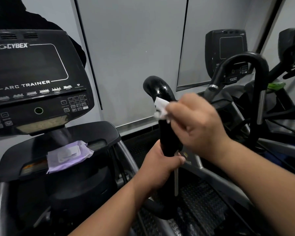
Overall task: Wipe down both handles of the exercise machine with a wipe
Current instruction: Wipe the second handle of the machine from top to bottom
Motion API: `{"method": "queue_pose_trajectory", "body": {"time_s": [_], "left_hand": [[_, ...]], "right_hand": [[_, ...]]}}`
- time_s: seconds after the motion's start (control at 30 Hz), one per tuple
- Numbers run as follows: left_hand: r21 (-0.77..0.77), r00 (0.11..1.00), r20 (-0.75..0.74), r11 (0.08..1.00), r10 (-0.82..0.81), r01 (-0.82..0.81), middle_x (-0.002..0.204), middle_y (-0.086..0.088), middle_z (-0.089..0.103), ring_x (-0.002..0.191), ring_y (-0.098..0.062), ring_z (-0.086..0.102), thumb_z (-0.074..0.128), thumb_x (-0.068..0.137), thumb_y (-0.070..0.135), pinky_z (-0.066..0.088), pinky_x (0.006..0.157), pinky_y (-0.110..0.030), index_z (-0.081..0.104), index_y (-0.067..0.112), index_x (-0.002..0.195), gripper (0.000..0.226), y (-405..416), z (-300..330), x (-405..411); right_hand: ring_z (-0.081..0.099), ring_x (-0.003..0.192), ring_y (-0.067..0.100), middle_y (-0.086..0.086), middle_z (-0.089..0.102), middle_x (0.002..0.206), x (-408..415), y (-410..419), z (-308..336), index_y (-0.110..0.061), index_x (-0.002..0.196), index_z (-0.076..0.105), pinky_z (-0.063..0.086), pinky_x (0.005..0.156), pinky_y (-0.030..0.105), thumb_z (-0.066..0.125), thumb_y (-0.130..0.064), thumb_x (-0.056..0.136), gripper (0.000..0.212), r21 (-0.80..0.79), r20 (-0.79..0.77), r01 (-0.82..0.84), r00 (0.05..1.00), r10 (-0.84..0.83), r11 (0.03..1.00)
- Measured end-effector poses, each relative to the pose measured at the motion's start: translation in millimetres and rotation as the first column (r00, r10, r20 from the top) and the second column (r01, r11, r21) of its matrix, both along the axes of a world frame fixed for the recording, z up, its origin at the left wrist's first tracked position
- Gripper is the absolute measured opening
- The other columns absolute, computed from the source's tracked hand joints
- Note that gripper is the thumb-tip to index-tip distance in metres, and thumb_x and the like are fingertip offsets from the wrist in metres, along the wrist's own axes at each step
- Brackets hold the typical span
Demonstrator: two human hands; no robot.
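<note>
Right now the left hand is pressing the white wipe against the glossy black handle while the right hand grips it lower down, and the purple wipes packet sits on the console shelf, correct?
Not quite: the hands are swapped. The head view shows the right hand pressing the white wipe against the glossy black handle, while the left hand grips it lower down. The purple wipes packet does sit on the console shelf.

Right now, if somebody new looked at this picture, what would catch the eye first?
First, the two hands at the centre: the right hand presses a white wipe against the black handle, while the left hand grips it lower down. Next, the console at upper left, with a purple wipe pack below it.
</note>
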State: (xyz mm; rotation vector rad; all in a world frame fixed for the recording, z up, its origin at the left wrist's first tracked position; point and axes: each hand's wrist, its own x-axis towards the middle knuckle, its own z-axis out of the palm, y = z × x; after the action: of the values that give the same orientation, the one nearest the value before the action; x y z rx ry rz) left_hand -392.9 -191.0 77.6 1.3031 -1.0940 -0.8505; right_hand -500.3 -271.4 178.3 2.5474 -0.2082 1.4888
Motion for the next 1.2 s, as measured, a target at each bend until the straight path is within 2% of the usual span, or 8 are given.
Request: {"method": "queue_pose_trajectory", "body": {"time_s": [0.07, 0.2, 0.43, 0.53, 0.77, 0.93, 1.07, 1.2], "left_hand": [[0.011, 1.000, 0.006, 1.000, 0.004, -0.004, 0.084, 0.002, 0.067, 0.076, -0.008, 0.062, 0.075, 0.075, 0.009, 0.051, 0.076, -0.030, 0.060, 0.015, 0.096, 0.026, 0.9, 0.1, 0.0], [0.021, 1.000, 0.025, 1.000, 0.018, -0.019, 0.094, -0.007, 0.072, 0.089, -0.021, 0.068, 0.074, 0.077, 0.009, 0.052, 0.085, -0.043, 0.062, 0.005, 0.107, 0.033, 1.4, 2.2, 0.1], [0.051, 1.000, 0.002, 0.999, 0.018, -0.018, 0.089, 0.000, 0.073, 0.089, -0.012, 0.065, 0.075, 0.073, 0.012, 0.055, 0.085, -0.042, 0.065, 0.014, 0.100, 0.029, 2.8, 1.9, -1.5], [0.055, 0.999, -0.033, 0.999, 0.003, -0.001, 0.077, 0.012, 0.067, 0.077, -0.003, 0.061, 0.075, 0.078, 0.003, 0.052, 0.078, -0.025, 0.061, 0.020, 0.088, 0.024, 3.5, 3.7, -1.5], [0.013, 0.997, 0.076, 1.000, 0.020, -0.021, 0.113, -0.007, 0.075, 0.111, -0.024, 0.070, 0.083, 0.068, 0.034, 0.053, 0.099, -0.052, 0.064, 0.017, 0.115, 0.054, 10.1, 18.6, 6.4], [-0.084, 0.960, 0.264, 0.994, 0.095, -0.075, 0.105, 0.005, 0.075, 0.102, -0.007, 0.070, 0.080, 0.076, 0.023, 0.059, 0.088, -0.036, 0.067, 0.020, 0.112, 0.039, 11.8, 39.2, 11.4], [-0.069, 0.971, 0.212, 0.993, 0.107, -0.095, 0.110, 0.012, 0.075, 0.102, 0.000, 0.069, 0.083, 0.080, 0.031, 0.056, 0.094, -0.031, 0.062, 0.025, 0.116, 0.043, 8.7, 48.1, 11.1], [-0.074, 0.954, 0.274, 0.992, 0.123, -0.106, 0.110, 0.010, 0.073, 0.101, -0.001, 0.068, 0.081, 0.078, 0.035, 0.055, 0.092, -0.031, 0.059, 0.023, 0.118, 0.047, 6.0, 53.7, 11.4]], "right_hand": [[0.050, 0.067, 0.036, 0.017, 0.051, 0.074, 5.8, 1.0, 14.3, 0.001, 0.086, 0.069, 0.045, 0.059, 0.050, 0.061, -0.002, 0.084, 0.009, 0.009, 0.021, 0.022, 1.000, -0.022, 1.000], [0.051, 0.071, 0.032, 0.013, 0.053, 0.075, 11.3, 14.3, 12.5, -0.009, 0.079, 0.066, 0.037, 0.062, 0.044, 0.058, -0.009, 0.081, 0.008, -0.338, -0.187, 0.042, 0.976, -0.111, 0.940], [0.054, 0.078, 0.033, 0.011, 0.054, 0.077, 25.3, 26.5, 28.4, -0.012, 0.070, 0.056, 0.036, 0.069, 0.044, 0.059, -0.008, 0.078, 0.010, -0.542, -0.301, 0.078, 0.912, -0.280, 0.836], [0.054, 0.082, 0.034, 0.010, 0.056, 0.077, 25.8, 22.8, 45.5, -0.014, 0.070, 0.057, 0.033, 0.071, 0.043, 0.060, -0.012, 0.078, 0.009, -0.502, -0.220, 0.214, 0.905, -0.363, 0.838], [0.055, 0.080, 0.033, 0.009, 0.055, 0.075, 20.7, 18.3, 43.1, -0.014, 0.071, 0.061, 0.035, 0.070, 0.043, 0.061, -0.016, 0.079, 0.008, -0.488, -0.262, 0.169, 0.907, -0.329, 0.856], [0.056, 0.077, 0.032, 0.009, 0.057, 0.077, 22.6, 19.0, 28.3, -0.013, 0.076, 0.063, 0.038, 0.069, 0.044, 0.054, -0.010, 0.086, 0.014, -0.601, -0.300, 0.032, 0.917, -0.263, 0.799], [0.056, 0.075, 0.034, 0.012, 0.055, 0.075, 17.5, 4.8, 51.2, -0.011, 0.074, 0.061, 0.037, 0.068, 0.044, 0.063, -0.013, 0.080, 0.007, -0.478, -0.118, 0.166, 0.961, -0.250, 0.863], [0.053, 0.070, 0.032, 0.012, 0.054, 0.072, 12.0, -3.3, 31.6, -0.007, 0.079, 0.067, 0.037, 0.061, 0.044, 0.058, -0.008, 0.084, 0.011, -0.455, -0.193, 0.054, 0.968, -0.158, 0.889]]}}
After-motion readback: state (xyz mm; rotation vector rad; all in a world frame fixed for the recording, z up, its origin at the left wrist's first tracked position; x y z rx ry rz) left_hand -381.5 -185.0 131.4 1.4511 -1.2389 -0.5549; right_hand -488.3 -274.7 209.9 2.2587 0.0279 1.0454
